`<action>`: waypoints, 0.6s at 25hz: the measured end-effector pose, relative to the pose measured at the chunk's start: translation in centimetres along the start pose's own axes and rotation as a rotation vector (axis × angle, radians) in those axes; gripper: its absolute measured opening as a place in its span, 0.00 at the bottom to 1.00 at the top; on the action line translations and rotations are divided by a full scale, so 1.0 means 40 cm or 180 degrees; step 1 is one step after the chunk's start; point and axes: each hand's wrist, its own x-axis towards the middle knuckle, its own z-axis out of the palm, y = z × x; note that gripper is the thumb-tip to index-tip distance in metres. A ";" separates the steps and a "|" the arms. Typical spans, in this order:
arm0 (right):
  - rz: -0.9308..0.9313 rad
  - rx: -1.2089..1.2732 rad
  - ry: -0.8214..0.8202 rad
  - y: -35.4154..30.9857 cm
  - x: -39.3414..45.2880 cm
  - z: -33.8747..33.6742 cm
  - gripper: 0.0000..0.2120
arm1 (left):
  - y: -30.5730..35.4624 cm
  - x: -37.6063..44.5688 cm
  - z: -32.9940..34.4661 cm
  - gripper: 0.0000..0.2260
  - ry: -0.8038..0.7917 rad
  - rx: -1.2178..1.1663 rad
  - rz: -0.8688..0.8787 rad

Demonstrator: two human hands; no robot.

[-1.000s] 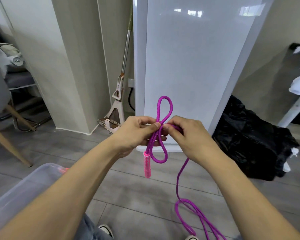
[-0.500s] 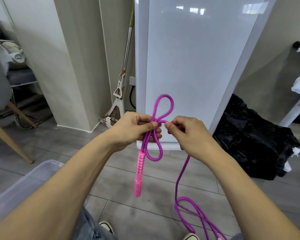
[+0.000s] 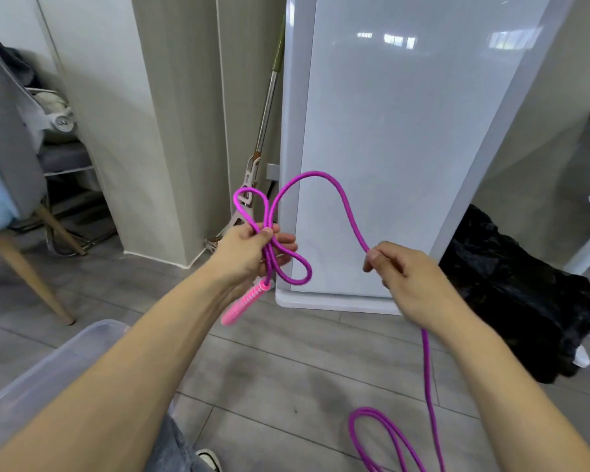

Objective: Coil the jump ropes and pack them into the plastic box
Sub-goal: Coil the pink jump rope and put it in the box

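Note:
A purple jump rope [image 3: 334, 195] with a pink handle [image 3: 244, 303] hangs between my hands. My left hand [image 3: 252, 250] pinches a small bundle of loops, one standing above the fingers and one drooping below, with the handle dangling under the palm. A wide arc of rope runs from there to my right hand [image 3: 402, 277], which pinches it between thumb and fingers. From the right hand the rope drops to the floor and lies in loose loops [image 3: 385, 437]. The clear plastic box [image 3: 48, 362] sits at the lower left, partly behind my left forearm.
A white glossy panel [image 3: 389, 148] leans upright straight ahead. A mop [image 3: 252, 185] stands in the corner beside it. A black bag [image 3: 518, 308] lies at the right. A wooden-legged chair [image 3: 21, 233] stands at the left. Grey floor tiles lie below.
My right hand has pulled away to the right, drawing out a wide new arc of rope. My left hand has kept its loops and shifted a little left. The handle swung.

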 end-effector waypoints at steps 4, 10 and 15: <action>-0.0277 -0.0080 0.0304 -0.094 -0.015 0.078 0.15 | -0.034 -0.028 0.054 0.10 -0.0426 -0.0024 -0.0172; -0.0343 -0.0506 0.0047 -0.110 -0.029 0.109 0.13 | -0.072 -0.050 0.090 0.11 -0.0872 0.0294 -0.0063; -0.0093 -0.0516 -0.0137 -0.099 -0.024 0.096 0.14 | -0.066 -0.055 0.092 0.10 -0.0760 0.0123 -0.0098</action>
